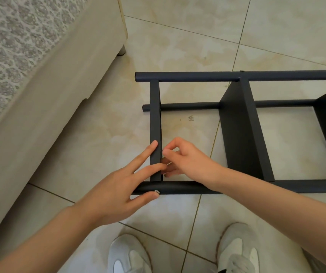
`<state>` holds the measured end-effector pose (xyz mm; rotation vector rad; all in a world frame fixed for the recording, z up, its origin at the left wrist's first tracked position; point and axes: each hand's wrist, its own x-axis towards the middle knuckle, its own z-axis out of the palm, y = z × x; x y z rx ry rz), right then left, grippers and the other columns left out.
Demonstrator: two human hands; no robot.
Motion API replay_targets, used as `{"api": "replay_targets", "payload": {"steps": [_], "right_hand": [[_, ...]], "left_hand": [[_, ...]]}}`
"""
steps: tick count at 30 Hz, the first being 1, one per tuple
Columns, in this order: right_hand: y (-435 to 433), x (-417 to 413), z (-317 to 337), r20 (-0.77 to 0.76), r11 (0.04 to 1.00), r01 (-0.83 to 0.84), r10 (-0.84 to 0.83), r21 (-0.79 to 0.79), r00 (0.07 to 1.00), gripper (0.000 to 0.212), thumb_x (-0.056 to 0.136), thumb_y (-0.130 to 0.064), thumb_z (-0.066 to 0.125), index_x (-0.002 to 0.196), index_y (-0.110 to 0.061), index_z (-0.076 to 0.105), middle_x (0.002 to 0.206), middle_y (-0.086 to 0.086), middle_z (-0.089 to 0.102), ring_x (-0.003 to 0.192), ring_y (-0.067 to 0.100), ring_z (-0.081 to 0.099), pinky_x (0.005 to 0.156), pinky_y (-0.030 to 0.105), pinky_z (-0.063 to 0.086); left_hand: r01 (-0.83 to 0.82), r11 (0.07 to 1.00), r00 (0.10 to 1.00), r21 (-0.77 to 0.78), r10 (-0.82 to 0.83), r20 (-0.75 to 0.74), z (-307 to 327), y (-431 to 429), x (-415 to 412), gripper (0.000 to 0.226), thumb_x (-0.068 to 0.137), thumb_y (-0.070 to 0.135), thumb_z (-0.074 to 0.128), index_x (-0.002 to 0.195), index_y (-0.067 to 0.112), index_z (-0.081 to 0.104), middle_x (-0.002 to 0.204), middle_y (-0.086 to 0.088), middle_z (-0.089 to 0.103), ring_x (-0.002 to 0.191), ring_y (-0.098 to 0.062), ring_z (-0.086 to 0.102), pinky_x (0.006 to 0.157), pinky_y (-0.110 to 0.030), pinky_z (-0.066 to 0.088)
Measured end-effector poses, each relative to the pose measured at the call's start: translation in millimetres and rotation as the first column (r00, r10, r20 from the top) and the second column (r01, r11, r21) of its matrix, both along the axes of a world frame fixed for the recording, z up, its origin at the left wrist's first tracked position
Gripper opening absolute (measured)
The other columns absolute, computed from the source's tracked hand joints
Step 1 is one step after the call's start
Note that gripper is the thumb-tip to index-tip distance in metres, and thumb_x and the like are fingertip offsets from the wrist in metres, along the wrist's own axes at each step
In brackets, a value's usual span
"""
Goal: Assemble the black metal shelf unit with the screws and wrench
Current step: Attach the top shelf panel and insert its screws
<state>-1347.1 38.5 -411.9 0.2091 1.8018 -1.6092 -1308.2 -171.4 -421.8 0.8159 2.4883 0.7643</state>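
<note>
Shelf unit (243, 131) lies on its side on the floor (99, 134). Step in hand, likely: fixing end panel (155, 115) to near tube (177, 189). Left grip (118, 186) flat, fingers straight on panel, thumb by screw (156, 192). Right grip (189, 160) curled at panel's inner edge; pinching anything, cannot tell. Next calls for the wrench, none in view. Count: three panels, three tubes, two screws
</note>
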Motion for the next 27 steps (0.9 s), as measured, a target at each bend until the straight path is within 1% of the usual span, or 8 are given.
{"api": "replay_targets", "payload": {"steps": [6, 8, 10, 12, 16, 19, 22, 27], "right_hand": [[5.8, 1.8, -0.8, 0.003, 0.997, -0.060, 0.060, -0.049, 0.998, 0.012, 0.104, -0.023, 0.045, 0.110, -0.014, 0.047, 0.084, 0.005, 0.076, 0.076, 0.019, 0.075, 0.063, 0.017, 0.055], [6.6, 1.4, -2.1, 0.018, 0.997, -0.055, 0.056, -0.051, 0.998, 0.013, 0.104, -0.024, 0.045, 0.111, -0.014, 0.047, 0.084, 0.006, 0.076, 0.077, 0.019, 0.075, 0.063, 0.017, 0.056], [8.0, 0.7, -2.8, 0.056, 0.997, -0.047, 0.050, -0.061, 0.997, 0.016, 0.103, -0.026, 0.046, 0.113, -0.013, 0.047, 0.088, 0.009, 0.076, 0.079, 0.020, 0.075, 0.065, 0.019, 0.057], [9.2, -0.1, -3.5, 0.088, 0.996, -0.053, 0.058, -0.065, 0.994, 0.018, 0.103, -0.028, 0.046, 0.114, -0.014, 0.047, 0.091, 0.010, 0.075, 0.081, 0.021, 0.075, 0.068, 0.023, 0.059], [10.8, -1.8, -7.4, 0.127, 0.995, -0.070, 0.079, -0.075, 0.989, 0.018, 0.104, -0.031, 0.045, 0.114, -0.016, 0.047, 0.092, 0.008, 0.076, 0.084, 0.023, 0.075, 0.077, 0.031, 0.061], [12.6, -4.4, -11.9, 0.206, 0.994, -0.040, 0.061, -0.105, 0.977, 0.019, 0.104, -0.032, 0.044, 0.116, -0.017, 0.045, 0.093, 0.010, 0.076, 0.087, 0.026, 0.074, 0.083, 0.037, 0.060], [14.1, -7.4, -15.4, 0.321, 0.982, 0.032, 0.030, -0.188, 0.946, 0.021, 0.104, -0.027, 0.045, 0.120, -0.013, 0.044, 0.094, 0.014, 0.075, 0.089, 0.029, 0.074, 0.076, 0.035, 0.061], [16.5, -11.2, -22.2, 0.319, 0.989, -0.003, 0.049, -0.146, 0.946, 0.020, 0.099, -0.019, 0.057, 0.112, -0.005, 0.063, 0.092, 0.009, 0.076, 0.087, 0.019, 0.074, 0.073, 0.028, 0.060]], "left_hand": [[0.024, 0.999, 0.998, -0.030, -0.026, -0.062, -1.1, -1.6, -2.1, 0.058, 0.093, 0.067, 0.039, 0.148, 0.053, 0.029, 0.165, 0.027, -0.008, 0.080, 0.007, 0.058, 0.065, -0.003, 0.036], [0.031, 0.998, 0.990, -0.050, -0.037, -0.135, -0.3, -2.9, -5.4, 0.061, 0.092, 0.067, 0.040, 0.149, 0.048, 0.033, 0.167, 0.021, 0.000, 0.105, 0.007, 0.056, 0.081, -0.005, 0.040], [0.051, 0.997, 0.972, -0.064, -0.064, -0.226, -1.3, -4.8, -9.9, 0.061, 0.092, 0.065, 0.045, 0.148, 0.040, 0.043, 0.168, 0.009, 0.014, 0.135, -0.009, 0.046, 0.103, -0.024, 0.041], [0.071, 0.995, 0.953, -0.069, -0.089, -0.291, -4.3, -5.3, -13.6, 0.060, 0.091, 0.064, 0.049, 0.143, 0.033, 0.049, 0.166, 0.001, 0.023, 0.147, -0.019, 0.033, 0.110, -0.034, 0.037], [0.103, 0.995, 0.961, -0.016, -0.104, -0.256, -11.6, -2.9, -14.5, 0.054, 0.093, 0.063, 0.049, 0.139, 0.034, 0.047, 0.169, 0.007, 0.007, 0.156, -0.015, 0.004, 0.109, -0.030, 0.034], [0.114, 0.993, 0.969, 0.034, -0.104, -0.224, -14.8, -1.9, -14.3, 0.051, 0.094, 0.060, 0.050, 0.138, 0.034, 0.045, 0.169, 0.008, 0.001, 0.155, -0.013, 0.004, 0.109, -0.028, 0.032], [0.099, 0.993, 0.974, 0.066, -0.083, -0.213, -15.7, -0.9, -13.8, 0.050, 0.094, 0.057, 0.052, 0.138, 0.033, 0.047, 0.169, 0.009, 0.003, 0.155, -0.013, 0.005, 0.108, -0.032, 0.036], [0.075, 0.994, 0.976, 0.077, -0.057, -0.210, -14.1, 0.7, -12.4, 0.052, 0.093, 0.057, 0.052, 0.139, 0.032, 0.050, 0.169, 0.009, 0.006, 0.155, -0.013, 0.006, 0.104, -0.036, 0.046]]}}
